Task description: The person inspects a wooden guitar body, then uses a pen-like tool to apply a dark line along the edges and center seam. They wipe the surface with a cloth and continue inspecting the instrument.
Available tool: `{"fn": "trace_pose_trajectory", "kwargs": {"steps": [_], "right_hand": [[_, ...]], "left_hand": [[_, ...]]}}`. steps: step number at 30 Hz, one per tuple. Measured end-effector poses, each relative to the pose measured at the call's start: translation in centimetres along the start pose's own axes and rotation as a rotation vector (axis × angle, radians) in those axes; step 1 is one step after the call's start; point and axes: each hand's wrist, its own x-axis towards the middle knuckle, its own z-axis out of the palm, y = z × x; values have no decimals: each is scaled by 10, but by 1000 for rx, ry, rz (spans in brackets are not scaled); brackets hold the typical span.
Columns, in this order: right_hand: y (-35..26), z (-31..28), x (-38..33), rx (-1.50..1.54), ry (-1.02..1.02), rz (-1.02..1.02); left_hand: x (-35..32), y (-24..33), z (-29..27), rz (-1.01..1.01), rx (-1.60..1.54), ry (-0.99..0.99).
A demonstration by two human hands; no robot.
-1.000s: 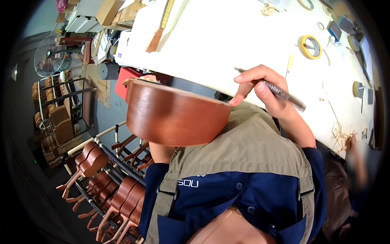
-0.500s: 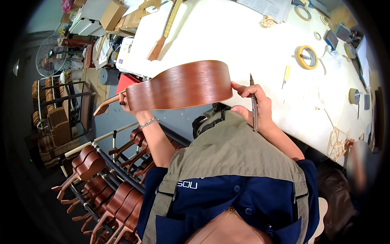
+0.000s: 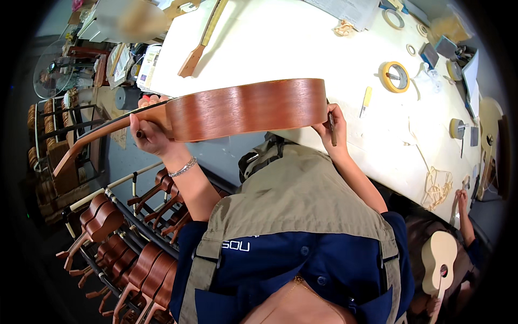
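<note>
Just above the middle of the head view, a brown guitar (image 3: 245, 110) is held on edge, with its curved side facing up. Its neck (image 3: 148, 114) points to 8 o'clock. The left hand (image 3: 156, 141) is curled around the neck, close to the body, and a small dark bit (image 3: 141, 134) pokes out by its fingers. The right hand (image 3: 339, 135) is at the guitar's 4 o'clock end, with bent fingers closed on a dark pen (image 3: 332, 130).

At 12 o'clock is a white table (image 3: 280, 48). On it, a loose neck (image 3: 204, 43) lies at 11 o'clock. A roll of yellow tape (image 3: 385, 76) and a yellow-handled tool (image 3: 367, 98) are at 2 o'clock. At 8 o'clock, brown guitars (image 3: 151, 264) hang in rows. At 4 o'clock, another person's hand (image 3: 433, 306) holds a pale guitar (image 3: 436, 256).
</note>
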Motion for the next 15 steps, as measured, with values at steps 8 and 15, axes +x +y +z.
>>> {"fn": "trace_pose_trajectory", "kwargs": {"steps": [8, 15], "right_hand": [[7, -6, 2, -149, -3, -57], [1, -24, -3, -65, 80, 80]], "left_hand": [[0, 0, 9, -7, 5, 25], [11, 1, 40, -49, 75, -50]]}}
